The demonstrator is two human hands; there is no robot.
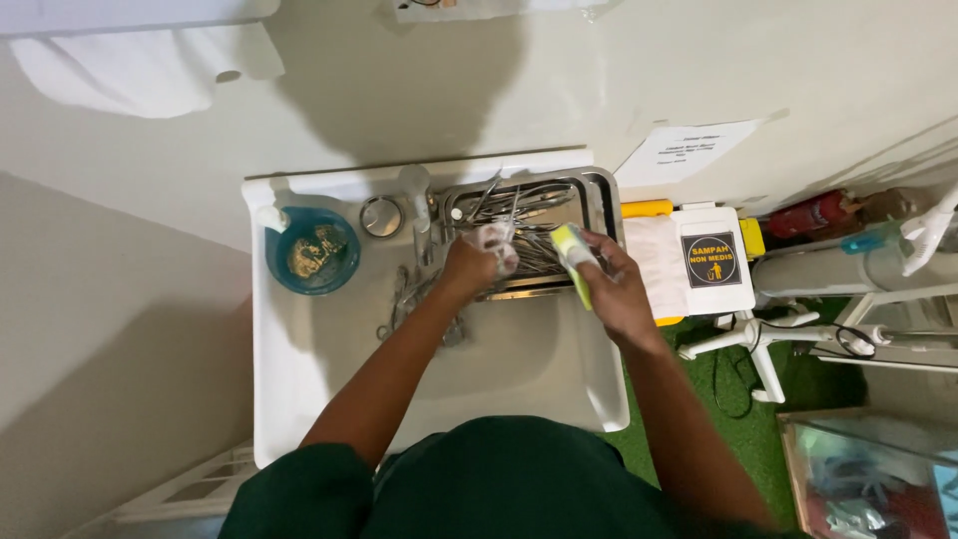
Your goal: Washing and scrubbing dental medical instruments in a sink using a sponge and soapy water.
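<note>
Standing over the white sink (pixel 299 379), we note the left hand (pixel 471 265) closed on a soapy metal instrument (pixel 496 243) and the right hand (pixel 609 284) closed on a yellow-green sponge (pixel 571 255), both above the steel tray (pixel 599 195). Many instruments remain in the tray; some lie beside it. Basin room below is open; a blue bowl (pixel 284 274) sits left.

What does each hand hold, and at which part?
The right hand grips a yellow-green sponge by its lower end. The left hand holds a soapy metal instrument; which part cannot be told.
</note>
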